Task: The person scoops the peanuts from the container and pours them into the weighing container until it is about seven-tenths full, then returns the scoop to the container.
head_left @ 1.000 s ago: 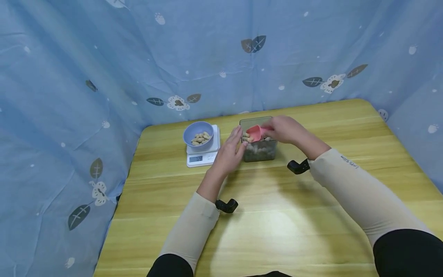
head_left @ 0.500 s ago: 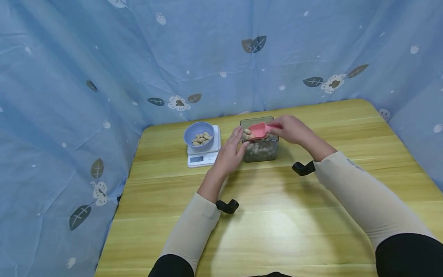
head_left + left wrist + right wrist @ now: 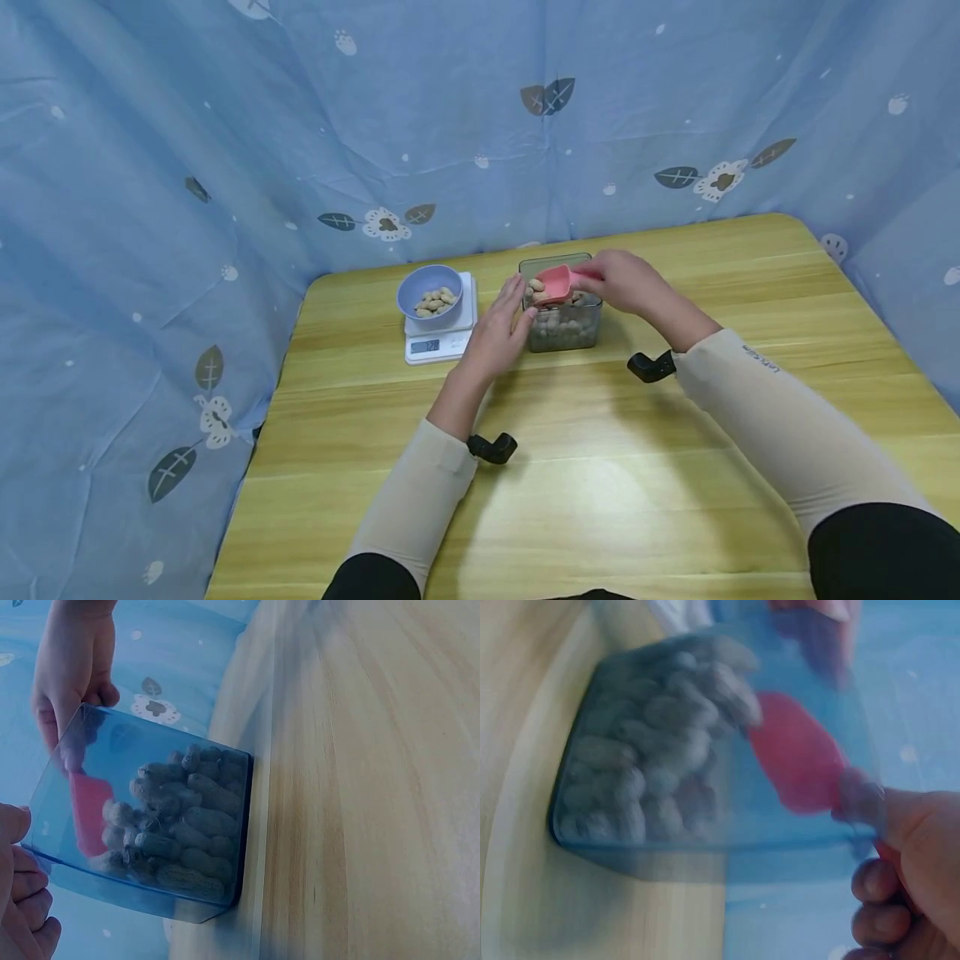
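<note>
My right hand (image 3: 618,279) grips the handle of a pink scoop (image 3: 557,283), whose head is inside a clear grey-tinted container (image 3: 562,342). Unshelled peanuts (image 3: 206,817) fill the lower part of that container, and several lie at the scoop's mouth. With fairly straight fingers, my left hand (image 3: 495,335) rests against the container's left side, the thumb near its front corner. Through the clear wall, the right wrist view shows the scoop tilted beside the peanuts, somewhat blurred.
Left of the container, a white kitchen scale (image 3: 442,346) with a lit display bears a blue-purple bowl (image 3: 410,292) with peanuts in it. All stand on a wood-grain table (image 3: 570,500), with a blue patterned curtain (image 3: 465,108) behind.
The scoop has shifted slightly right and back inside the container, and peanuts gather at its mouth. My left hand stays in place against the container.
</note>
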`<state>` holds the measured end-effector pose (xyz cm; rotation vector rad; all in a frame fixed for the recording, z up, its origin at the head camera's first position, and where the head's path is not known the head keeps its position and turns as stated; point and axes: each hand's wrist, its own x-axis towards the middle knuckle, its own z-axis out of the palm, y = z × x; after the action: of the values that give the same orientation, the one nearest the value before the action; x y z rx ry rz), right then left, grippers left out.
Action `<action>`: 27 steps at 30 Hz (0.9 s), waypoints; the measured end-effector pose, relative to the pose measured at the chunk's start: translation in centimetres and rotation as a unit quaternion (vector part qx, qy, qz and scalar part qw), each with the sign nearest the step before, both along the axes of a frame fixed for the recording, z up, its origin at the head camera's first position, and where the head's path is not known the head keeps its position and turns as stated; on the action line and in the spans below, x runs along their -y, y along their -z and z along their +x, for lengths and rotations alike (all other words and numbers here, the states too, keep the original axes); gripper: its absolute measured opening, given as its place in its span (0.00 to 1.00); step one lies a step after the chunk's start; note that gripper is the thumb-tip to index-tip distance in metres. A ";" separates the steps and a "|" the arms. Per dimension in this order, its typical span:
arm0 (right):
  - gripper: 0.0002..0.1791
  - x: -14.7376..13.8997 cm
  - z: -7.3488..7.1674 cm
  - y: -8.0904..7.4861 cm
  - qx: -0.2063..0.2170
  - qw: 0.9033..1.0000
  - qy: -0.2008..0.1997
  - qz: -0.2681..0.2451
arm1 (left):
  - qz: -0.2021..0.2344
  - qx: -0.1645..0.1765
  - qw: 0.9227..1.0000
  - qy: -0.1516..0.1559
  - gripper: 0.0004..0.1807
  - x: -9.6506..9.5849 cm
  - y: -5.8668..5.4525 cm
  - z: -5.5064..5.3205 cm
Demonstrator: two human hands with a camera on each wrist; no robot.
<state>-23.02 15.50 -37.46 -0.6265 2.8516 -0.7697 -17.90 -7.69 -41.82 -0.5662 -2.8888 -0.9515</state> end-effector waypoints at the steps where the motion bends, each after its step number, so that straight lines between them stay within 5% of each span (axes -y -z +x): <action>1: 0.20 0.1 0.0 0.1 -0.005 1.000 0.002 0.006 | 0.001 -0.001 1.000 0.001 0.31 0.0 0.0 0.0; 6: 0.20 -0.4 0.2 0.3 0.004 1.000 0.009 -0.009 | 0.000 -0.001 1.000 0.006 0.31 -0.2 0.2 0.1; 15: 0.29 -2.8 0.7 0.4 0.085 0.989 0.042 -0.117 | 0.018 0.003 1.000 0.005 0.31 0.1 0.1 0.0; 20: 0.27 -3.4 1.0 1.2 0.091 0.982 0.044 -0.158 | 0.017 0.009 1.000 0.004 0.32 0.3 0.1 0.0; 27: 0.30 -4.0 1.2 0.8 0.083 0.983 0.056 -0.153 | 0.012 0.011 1.000 0.008 0.32 0.3 0.0 -0.3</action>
<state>-21.78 19.52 -38.31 -0.4121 2.6563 -1.2319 -18.19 -7.94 -41.81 -0.5821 -2.8910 -0.9997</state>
